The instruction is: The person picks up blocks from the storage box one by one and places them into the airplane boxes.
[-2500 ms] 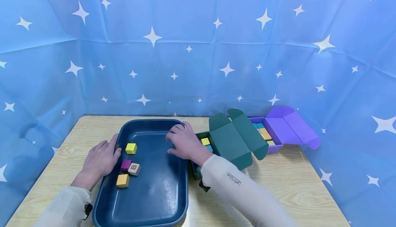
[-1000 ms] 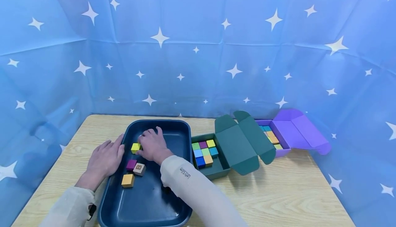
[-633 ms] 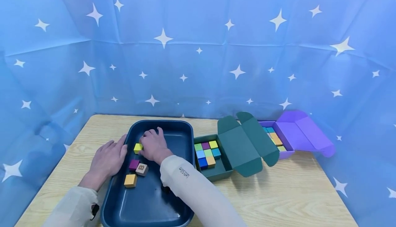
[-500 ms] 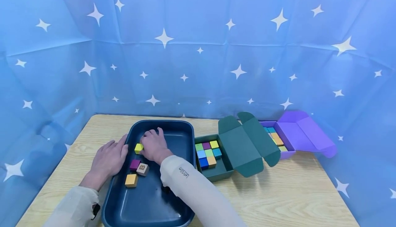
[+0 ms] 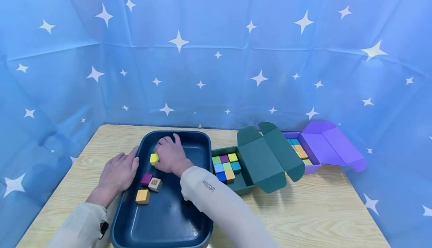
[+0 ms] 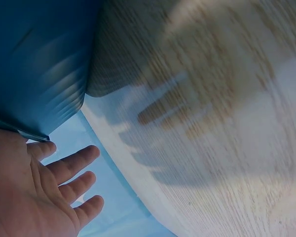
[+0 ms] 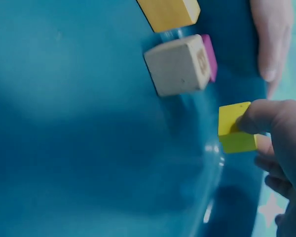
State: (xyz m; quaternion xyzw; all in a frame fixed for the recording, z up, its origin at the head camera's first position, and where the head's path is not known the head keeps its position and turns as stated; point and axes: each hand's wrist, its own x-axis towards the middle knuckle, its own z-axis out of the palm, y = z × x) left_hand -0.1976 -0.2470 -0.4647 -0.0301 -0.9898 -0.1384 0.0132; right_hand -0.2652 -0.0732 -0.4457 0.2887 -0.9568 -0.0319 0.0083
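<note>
A yellow cube is pinched between the thumb and fingers of my right hand, over the far left part of the dark blue tray. My left hand rests at the tray's left rim; in the left wrist view its fingers extend loosely outside the wall. Nearer to me in the tray lie a magenta cube, a pale wooden cube marked with a B, and an orange-yellow cube. The magenta and wooden cubes sit against each other.
Right of the tray stands an open green box with several coloured cubes in it. Its lid spreads right, towards an open purple box that also holds cubes. Wooden tabletop extends in front; a starry blue cloth hangs behind.
My right hand came from the tray's right rim to the yellow cube and took hold of it. Just now the cube has risen slightly and shifted right. My left hand stays at the rim.
</note>
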